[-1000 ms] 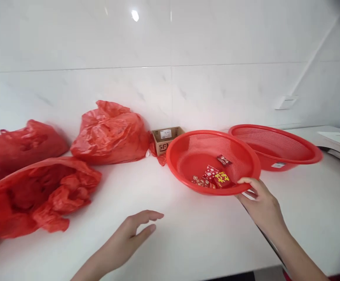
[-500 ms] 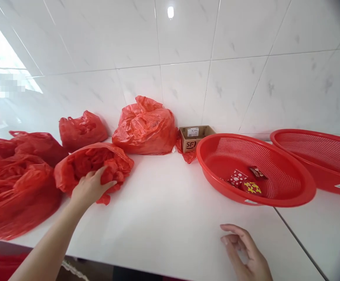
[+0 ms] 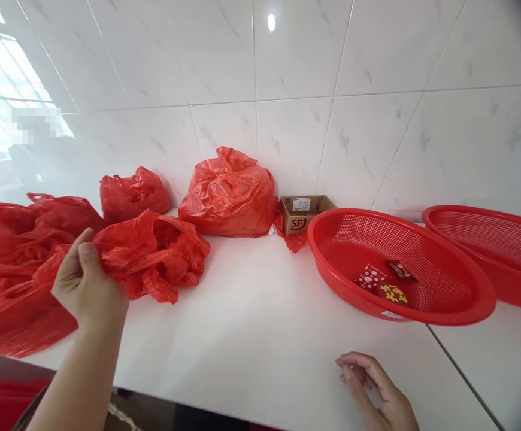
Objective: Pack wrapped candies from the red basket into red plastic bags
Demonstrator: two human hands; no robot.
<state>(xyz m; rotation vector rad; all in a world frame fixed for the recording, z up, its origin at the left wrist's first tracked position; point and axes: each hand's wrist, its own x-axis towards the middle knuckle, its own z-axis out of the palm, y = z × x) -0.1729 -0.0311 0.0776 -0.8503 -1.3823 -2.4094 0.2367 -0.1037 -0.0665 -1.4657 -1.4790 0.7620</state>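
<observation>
My left hand [image 3: 90, 281] is closed on the rim of a crumpled red plastic bag [image 3: 161, 254], thumb in front and fingers curled. Bunched red plastic spills toward the bag's right side; its inside is largely hidden. Over the front of the white table, my right hand [image 3: 379, 389] hovers with loosely curled fingers. Thumb and index tips are close, and no object shows between them. Beyond it stands a red perforated basket [image 3: 336, 278], holding a polka-dot packet [image 3: 370, 277], a red packet with yellow characters [image 3: 394, 294] and a dark red packet [image 3: 401, 270].
Large red bags [image 3: 22, 299] crowd the left side. A small red bag [image 3: 135, 194] and a full, bulky one [image 3: 231, 194] rest against the tiled wall. Beside them is an open cardboard box [image 3: 297, 224]. A second red basket [image 3: 489, 254] stands at right.
My left hand has come out of the bag's mouth, moved left and taken its rim, pulling the plastic over. The right hand's thumb and index tips are slightly closer together.
</observation>
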